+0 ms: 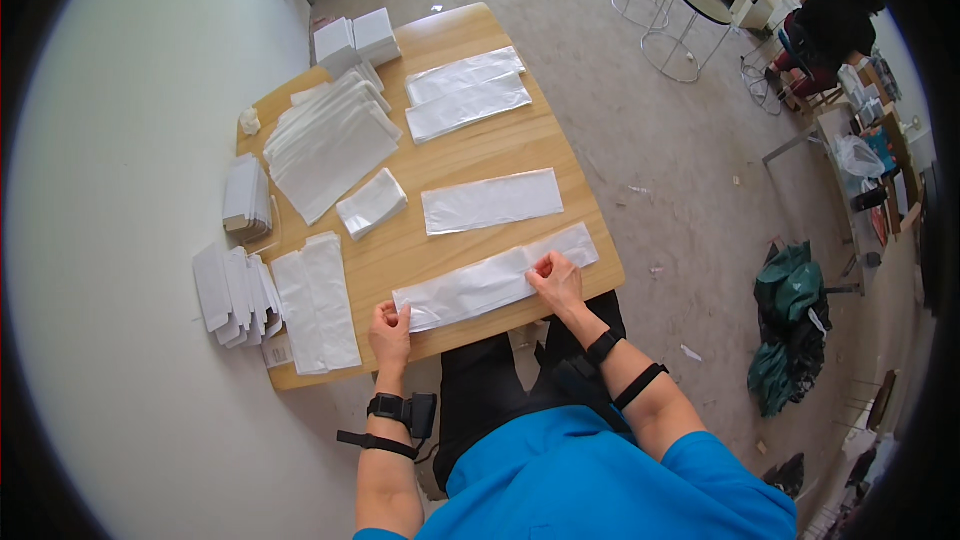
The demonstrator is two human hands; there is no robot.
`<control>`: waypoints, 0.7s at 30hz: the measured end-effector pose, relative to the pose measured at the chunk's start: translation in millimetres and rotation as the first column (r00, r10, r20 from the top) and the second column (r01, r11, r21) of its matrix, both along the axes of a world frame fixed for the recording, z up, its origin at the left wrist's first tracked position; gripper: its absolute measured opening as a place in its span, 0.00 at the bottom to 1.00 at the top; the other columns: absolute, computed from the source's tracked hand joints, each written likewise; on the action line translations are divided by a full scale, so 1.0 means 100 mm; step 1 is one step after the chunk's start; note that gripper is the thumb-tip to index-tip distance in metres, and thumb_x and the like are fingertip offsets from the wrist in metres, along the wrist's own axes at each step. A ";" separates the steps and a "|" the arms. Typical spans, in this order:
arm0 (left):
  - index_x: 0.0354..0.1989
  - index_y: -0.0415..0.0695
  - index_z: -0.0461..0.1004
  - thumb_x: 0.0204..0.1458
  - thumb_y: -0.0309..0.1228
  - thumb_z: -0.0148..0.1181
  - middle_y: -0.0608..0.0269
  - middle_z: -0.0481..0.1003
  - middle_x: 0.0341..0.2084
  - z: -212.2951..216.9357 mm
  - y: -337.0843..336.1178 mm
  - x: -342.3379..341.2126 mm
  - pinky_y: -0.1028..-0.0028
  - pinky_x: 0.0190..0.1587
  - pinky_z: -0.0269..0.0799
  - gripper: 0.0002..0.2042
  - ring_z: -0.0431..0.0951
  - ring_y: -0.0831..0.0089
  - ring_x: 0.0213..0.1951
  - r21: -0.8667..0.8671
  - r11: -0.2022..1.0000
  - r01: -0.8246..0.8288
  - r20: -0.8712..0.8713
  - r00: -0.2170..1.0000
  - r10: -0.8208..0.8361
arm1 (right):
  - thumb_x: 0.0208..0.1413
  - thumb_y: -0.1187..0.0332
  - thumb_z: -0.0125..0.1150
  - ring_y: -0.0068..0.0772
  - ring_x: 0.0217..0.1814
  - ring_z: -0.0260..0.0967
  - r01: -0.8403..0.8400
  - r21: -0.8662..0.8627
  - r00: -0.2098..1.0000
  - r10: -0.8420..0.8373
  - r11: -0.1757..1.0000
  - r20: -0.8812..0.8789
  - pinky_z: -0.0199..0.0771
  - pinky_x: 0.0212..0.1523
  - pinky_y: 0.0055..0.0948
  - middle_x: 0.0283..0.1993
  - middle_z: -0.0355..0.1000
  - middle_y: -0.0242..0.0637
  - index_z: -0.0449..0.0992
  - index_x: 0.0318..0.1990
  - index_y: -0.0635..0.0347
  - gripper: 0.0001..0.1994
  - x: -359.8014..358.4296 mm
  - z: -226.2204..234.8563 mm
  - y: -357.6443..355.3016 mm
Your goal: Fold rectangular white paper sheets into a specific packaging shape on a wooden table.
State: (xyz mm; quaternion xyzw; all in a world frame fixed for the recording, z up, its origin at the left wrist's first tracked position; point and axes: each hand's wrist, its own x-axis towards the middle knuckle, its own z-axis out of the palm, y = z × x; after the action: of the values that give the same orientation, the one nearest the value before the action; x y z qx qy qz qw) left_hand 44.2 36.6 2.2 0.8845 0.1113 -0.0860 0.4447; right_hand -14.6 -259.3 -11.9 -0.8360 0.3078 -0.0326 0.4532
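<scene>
A long, narrow folded white plastic bag lies along the near edge of the wooden table. My left hand pinches its left end between thumb and fingers. Toward the right part of the same bag, my right hand has its fingertips closed on the surface. Just beyond lies a second folded bag, flat and untouched by either hand. Left of my left hand rests a wider white bag.
Layered white bags, a small folded bundle and more strips cover the table's far part. Stacked white cartons line the left edge by the wall. A person sits far right, past round side tables.
</scene>
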 end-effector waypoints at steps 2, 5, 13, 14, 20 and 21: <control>0.43 0.39 0.73 0.50 0.34 0.64 0.63 0.74 0.23 0.28 -0.20 -0.05 0.71 0.35 0.69 0.15 0.75 0.68 0.29 0.222 0.975 -0.010 -0.013 1.000 0.014 | 0.43 0.65 0.64 0.44 0.31 0.75 0.004 0.002 1.000 -0.004 1.000 -0.012 0.74 0.35 0.37 0.26 0.75 0.44 0.75 0.29 0.63 0.10 0.00 -0.01 -0.01; 0.44 0.41 0.72 0.48 0.31 0.63 0.57 0.74 0.30 0.35 -0.39 -0.12 0.64 0.41 0.69 0.15 0.75 0.58 0.37 0.736 0.664 -0.136 0.489 0.784 -0.382 | 0.42 0.64 0.65 0.39 0.28 0.74 0.012 0.006 1.000 -0.012 1.000 0.001 0.74 0.33 0.34 0.25 0.75 0.42 0.75 0.28 0.63 0.11 0.03 -0.02 0.02; 0.34 0.40 0.75 0.48 0.24 0.59 0.54 0.73 0.32 0.10 -1.42 -0.23 0.63 0.44 0.69 0.05 0.73 0.56 0.39 -0.041 0.796 0.605 0.331 0.759 -0.560 | 0.43 0.64 0.65 0.42 0.30 0.75 0.014 0.009 1.000 -0.014 1.000 0.019 0.75 0.34 0.35 0.25 0.75 0.44 0.75 0.28 0.63 0.11 0.03 0.00 0.03; 0.34 0.40 0.75 0.48 0.24 0.59 0.55 0.73 0.31 0.01 -1.43 -0.21 0.64 0.44 0.69 0.05 0.73 0.57 0.39 -0.035 0.809 0.587 0.290 0.780 -0.554 | 0.43 0.63 0.65 0.40 0.30 0.75 0.003 0.033 1.000 -0.004 0.999 0.031 0.75 0.34 0.34 0.25 0.75 0.44 0.75 0.28 0.63 0.12 0.03 0.02 0.04; 0.34 0.41 0.76 0.48 0.25 0.60 0.58 0.74 0.30 -0.14 -1.42 -0.13 0.67 0.43 0.70 0.06 0.74 0.63 0.37 -0.157 0.810 0.565 0.156 0.824 -0.545 | 0.46 0.68 0.66 0.26 0.28 0.72 -0.051 0.179 0.990 0.026 0.983 0.139 0.73 0.31 0.26 0.27 0.75 0.36 0.73 0.32 0.64 0.10 -0.23 0.05 0.03; 0.35 0.41 0.77 0.47 0.25 0.61 0.59 0.74 0.31 -0.14 -1.42 -0.11 0.68 0.43 0.71 0.06 0.74 0.65 0.36 -0.207 0.801 0.562 0.119 0.827 -0.550 | 0.47 0.71 0.66 0.19 0.27 0.70 -0.081 0.186 0.985 0.050 0.979 0.166 0.72 0.30 0.22 0.28 0.74 0.33 0.72 0.33 0.64 0.09 -0.26 0.05 0.04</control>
State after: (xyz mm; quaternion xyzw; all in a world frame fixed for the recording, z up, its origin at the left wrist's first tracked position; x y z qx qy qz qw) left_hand 32.8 -105.7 -11.5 0.8218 -0.1756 -0.2014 0.5032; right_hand -40.8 -255.7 -6.7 -0.7926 0.2444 -0.0550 0.5560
